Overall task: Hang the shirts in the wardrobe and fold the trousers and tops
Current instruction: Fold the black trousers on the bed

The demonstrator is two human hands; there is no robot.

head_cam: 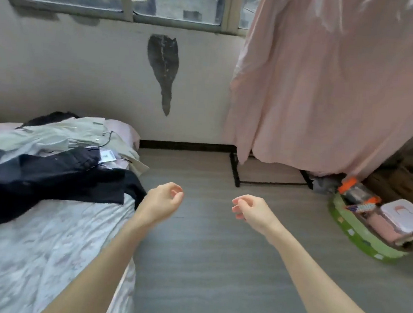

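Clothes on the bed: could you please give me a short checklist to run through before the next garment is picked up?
1. Left hand free: ok, fingers loosely curled, holding nothing.
2. Right hand free: ok, holding nothing.
3. Clothes on the bed: ok, dark garment at the front, pale garment behind.
4. Garment type, shirt or trousers: cannot tell, the pile is crumpled.
5. Hanger available: cannot tell, none visible.
6. Wardrobe open: cannot tell, a pink cover hangs over its frame.
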